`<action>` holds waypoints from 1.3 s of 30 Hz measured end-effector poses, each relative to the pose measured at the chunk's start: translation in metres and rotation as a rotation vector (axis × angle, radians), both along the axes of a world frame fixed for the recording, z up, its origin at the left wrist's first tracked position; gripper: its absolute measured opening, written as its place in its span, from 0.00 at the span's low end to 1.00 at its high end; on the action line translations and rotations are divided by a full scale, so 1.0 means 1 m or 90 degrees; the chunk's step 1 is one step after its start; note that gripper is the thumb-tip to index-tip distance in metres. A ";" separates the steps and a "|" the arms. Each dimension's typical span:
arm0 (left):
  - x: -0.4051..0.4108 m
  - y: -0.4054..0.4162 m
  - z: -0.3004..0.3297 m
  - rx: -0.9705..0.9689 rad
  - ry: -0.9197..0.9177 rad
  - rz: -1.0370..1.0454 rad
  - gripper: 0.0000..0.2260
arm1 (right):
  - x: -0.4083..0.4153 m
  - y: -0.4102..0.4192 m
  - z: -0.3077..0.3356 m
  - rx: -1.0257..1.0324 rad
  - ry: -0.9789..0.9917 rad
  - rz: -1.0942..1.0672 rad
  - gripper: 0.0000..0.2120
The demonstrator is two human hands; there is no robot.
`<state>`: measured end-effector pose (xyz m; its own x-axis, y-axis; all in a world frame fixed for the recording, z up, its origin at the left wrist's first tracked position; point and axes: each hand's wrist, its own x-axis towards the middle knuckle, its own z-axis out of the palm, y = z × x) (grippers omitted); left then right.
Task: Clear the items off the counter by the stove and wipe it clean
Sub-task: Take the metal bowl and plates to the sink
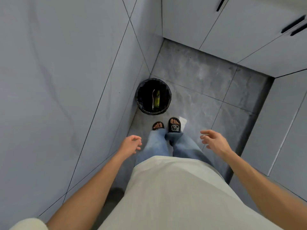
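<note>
Both hands hang empty over the floor [207,83], fingers loosely spread: left hand [130,144] by the wall [66,80], right hand [214,141] nearer the cabinets [274,122]. Ahead of the slippers [174,125], a black bin [153,96] sits in the floor's corner (a green wrapper [156,99] lies inside)

I count one black bin [153,96] on the floor, with one green-and-white wrapper [156,99] inside it. I see two hands, a left hand [131,144] and a right hand [214,141], two black slippers [174,125], one white scrap [183,122] and three black cabinet handles [293,24].
</note>
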<state>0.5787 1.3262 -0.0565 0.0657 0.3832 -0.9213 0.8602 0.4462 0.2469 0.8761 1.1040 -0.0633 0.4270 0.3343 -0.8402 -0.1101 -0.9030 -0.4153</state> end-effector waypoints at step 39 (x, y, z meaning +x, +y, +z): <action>0.114 -0.175 0.033 -0.021 -0.151 -1.240 0.08 | -0.555 -0.126 0.005 -0.072 0.099 -1.357 0.13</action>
<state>0.6929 1.1516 -0.0232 0.4095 -0.3652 -0.8360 0.0609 -0.9034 0.4245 0.3215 0.9781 -0.0583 -0.0695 -0.4818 -0.8735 -0.7523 0.6003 -0.2713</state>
